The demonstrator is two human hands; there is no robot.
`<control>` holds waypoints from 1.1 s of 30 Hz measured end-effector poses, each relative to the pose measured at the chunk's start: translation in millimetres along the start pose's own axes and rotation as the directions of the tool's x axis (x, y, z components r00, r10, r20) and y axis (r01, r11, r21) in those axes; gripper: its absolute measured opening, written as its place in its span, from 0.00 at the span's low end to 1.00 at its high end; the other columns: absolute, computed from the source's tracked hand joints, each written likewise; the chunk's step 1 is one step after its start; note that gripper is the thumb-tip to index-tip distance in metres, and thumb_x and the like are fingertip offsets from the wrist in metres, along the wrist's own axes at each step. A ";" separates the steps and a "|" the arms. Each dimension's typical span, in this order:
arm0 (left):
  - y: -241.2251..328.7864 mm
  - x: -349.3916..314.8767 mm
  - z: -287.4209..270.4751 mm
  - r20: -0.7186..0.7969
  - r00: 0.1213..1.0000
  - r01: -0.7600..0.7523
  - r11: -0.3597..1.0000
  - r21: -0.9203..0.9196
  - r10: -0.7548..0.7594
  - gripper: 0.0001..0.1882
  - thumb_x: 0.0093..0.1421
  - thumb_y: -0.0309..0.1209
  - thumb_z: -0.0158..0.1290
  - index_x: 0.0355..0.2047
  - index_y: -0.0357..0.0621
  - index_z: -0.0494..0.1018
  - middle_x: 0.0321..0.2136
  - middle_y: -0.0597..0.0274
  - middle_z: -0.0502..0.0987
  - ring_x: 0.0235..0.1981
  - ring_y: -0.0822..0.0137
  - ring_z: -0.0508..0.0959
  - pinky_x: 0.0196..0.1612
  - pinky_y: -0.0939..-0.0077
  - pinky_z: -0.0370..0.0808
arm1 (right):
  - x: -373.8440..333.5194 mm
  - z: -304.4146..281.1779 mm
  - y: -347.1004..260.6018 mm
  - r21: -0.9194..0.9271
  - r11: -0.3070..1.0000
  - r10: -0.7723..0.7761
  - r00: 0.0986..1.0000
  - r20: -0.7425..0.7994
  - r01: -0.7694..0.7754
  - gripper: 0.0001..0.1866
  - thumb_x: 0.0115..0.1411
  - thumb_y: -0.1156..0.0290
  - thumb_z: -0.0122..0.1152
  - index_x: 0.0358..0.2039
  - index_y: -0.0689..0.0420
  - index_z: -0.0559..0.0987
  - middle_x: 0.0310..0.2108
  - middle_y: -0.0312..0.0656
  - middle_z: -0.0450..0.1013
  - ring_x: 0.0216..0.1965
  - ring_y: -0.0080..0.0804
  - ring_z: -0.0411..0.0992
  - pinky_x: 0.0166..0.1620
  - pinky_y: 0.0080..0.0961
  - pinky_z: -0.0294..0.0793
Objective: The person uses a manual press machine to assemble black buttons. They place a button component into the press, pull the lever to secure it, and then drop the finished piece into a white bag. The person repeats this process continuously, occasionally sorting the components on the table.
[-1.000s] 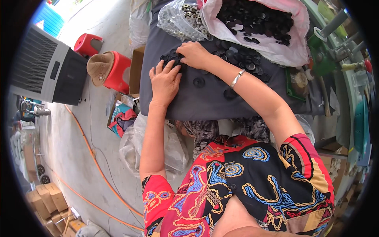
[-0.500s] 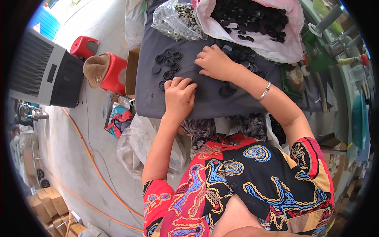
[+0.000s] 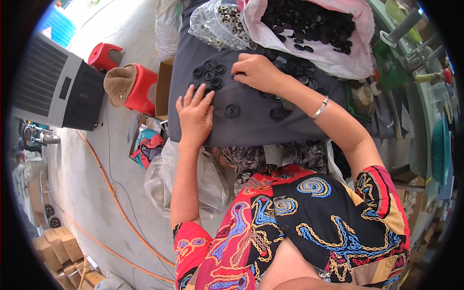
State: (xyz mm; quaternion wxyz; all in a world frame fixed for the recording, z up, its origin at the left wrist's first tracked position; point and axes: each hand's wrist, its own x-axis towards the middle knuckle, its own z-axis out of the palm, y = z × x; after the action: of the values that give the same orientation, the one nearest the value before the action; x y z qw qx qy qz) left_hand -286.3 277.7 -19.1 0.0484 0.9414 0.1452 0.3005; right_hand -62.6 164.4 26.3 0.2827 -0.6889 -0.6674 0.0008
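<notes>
On the dark grey cloth of the table point(image 3: 251, 133), several round black caps point(image 3: 209, 75) with raised rims stand in a loose cluster at the left. My left hand point(image 3: 195, 116) is open, fingers spread, its fingertips over the cluster's near end and partly covering caps there. One black cap point(image 3: 232, 110) lies by itself right of that hand. My right hand point(image 3: 261, 73) is closed in a pinch on a small black disc point(image 3: 239, 74), above the cloth right of the cluster. A loose pile of black discs point(image 3: 303, 72) spreads beyond my right wrist, partly hidden by it.
At the table's far side are a clear bag of small metal parts point(image 3: 232, 21) and a white sack point(image 3: 333, 63) of black discs. A green machine point(image 3: 386, 60) stands at the right. Red stools point(image 3: 140, 89), an open carton point(image 3: 164, 87) and an orange hose point(image 3: 113, 193) are at the left.
My left hand has moved left and opened, leaving one cap lying on the cloth. My right hand has shifted slightly left, and a black disc now shows in its fingers.
</notes>
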 end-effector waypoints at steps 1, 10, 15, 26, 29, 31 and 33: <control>-6.1 2.2 0.1 -0.046 0.998 0.042 0.995 -0.089 -0.047 0.17 0.56 0.29 0.56 0.47 0.48 0.78 0.52 0.58 0.76 0.57 0.53 0.71 0.60 0.53 0.61 | 5.9 8.8 1.1 -0.088 0.995 -0.053 0.996 -0.072 0.046 0.03 0.51 0.71 0.64 0.25 0.55 0.79 0.29 0.39 0.73 0.30 0.39 0.74 0.35 0.35 0.74; -50.1 36.4 14.2 -0.112 0.984 0.116 0.975 -0.189 -0.139 0.09 0.52 0.28 0.60 0.33 0.40 0.81 0.35 0.56 0.81 0.38 0.55 0.77 0.44 0.64 0.74 | 1.5 38.4 -0.7 -0.487 0.840 -0.238 0.969 0.066 0.240 0.03 0.53 0.70 0.59 0.25 0.54 0.77 0.27 0.36 0.71 0.32 0.35 0.73 0.41 0.33 0.70; -60.7 41.6 25.8 -0.183 0.954 0.202 0.959 -0.200 -0.239 0.06 0.54 0.30 0.59 0.29 0.40 0.80 0.27 0.55 0.79 0.34 0.53 0.77 0.40 0.62 0.74 | 3.2 7.0 17.4 -0.362 0.931 -0.059 0.998 -0.033 0.043 0.06 0.54 0.70 0.60 0.31 0.55 0.81 0.31 0.37 0.75 0.36 0.37 0.74 0.43 0.35 0.70; -47.3 23.3 30.0 -0.248 0.917 0.297 0.950 -0.096 -0.312 0.06 0.54 0.30 0.58 0.32 0.45 0.81 0.33 0.60 0.80 0.41 0.56 0.76 0.45 0.60 0.70 | -4.8 4.8 7.1 -0.441 0.897 0.119 0.977 0.177 -0.029 0.15 0.51 0.58 0.67 0.30 0.56 0.83 0.35 0.42 0.75 0.45 0.40 0.71 0.47 0.39 0.68; -46.5 19.5 29.2 -0.250 0.917 0.287 0.949 -0.128 -0.311 0.06 0.54 0.30 0.58 0.32 0.45 0.81 0.34 0.61 0.80 0.41 0.56 0.76 0.45 0.61 0.70 | 3.0 9.8 6.8 -0.450 0.885 0.209 0.965 0.158 -0.119 0.12 0.52 0.63 0.65 0.32 0.57 0.81 0.35 0.43 0.75 0.44 0.42 0.71 0.46 0.40 0.69; -46.9 19.2 29.2 -0.250 0.913 0.294 0.944 -0.147 -0.323 0.06 0.54 0.30 0.58 0.32 0.45 0.81 0.34 0.61 0.80 0.41 0.57 0.76 0.45 0.62 0.70 | 12.1 13.9 10.3 -0.456 0.876 0.247 0.959 0.142 -0.158 0.10 0.53 0.66 0.64 0.33 0.58 0.80 0.36 0.44 0.75 0.44 0.44 0.72 0.46 0.41 0.70; -46.8 20.3 28.1 -0.235 0.907 0.318 0.934 -0.160 -0.349 0.06 0.53 0.29 0.58 0.32 0.45 0.81 0.34 0.61 0.80 0.41 0.57 0.76 0.46 0.62 0.70 | 21.4 23.7 18.7 -0.452 0.874 0.258 0.958 0.124 -0.177 0.10 0.53 0.69 0.63 0.34 0.59 0.79 0.37 0.46 0.75 0.45 0.46 0.73 0.46 0.43 0.71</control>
State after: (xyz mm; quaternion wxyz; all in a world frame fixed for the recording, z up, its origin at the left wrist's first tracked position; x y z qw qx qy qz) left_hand -265.6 328.4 -39.2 0.1352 0.8506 0.2912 0.4164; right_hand -52.0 194.3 7.1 0.0578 -0.8026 -0.5912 -0.0541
